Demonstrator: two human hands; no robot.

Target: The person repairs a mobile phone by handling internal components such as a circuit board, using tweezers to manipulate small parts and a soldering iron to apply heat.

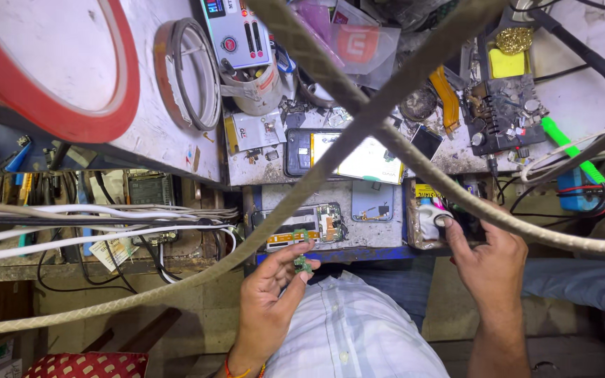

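Observation:
My left hand pinches a small green circuit board between thumb and fingers, just below the edge of a pulled-out drawer shelf. On that shelf lie an opened phone with bare board and parts and a blue back cover. My right hand reaches into a small open box, its fingertips on a white bottle with a round cap. Above, on the bench, lies a phone with a pale screen.
Two thick braided cables cross the view close to the camera. A red tape roll, a brown tape roll, a meter, a soldering holder, a green tool and white wires crowd the bench.

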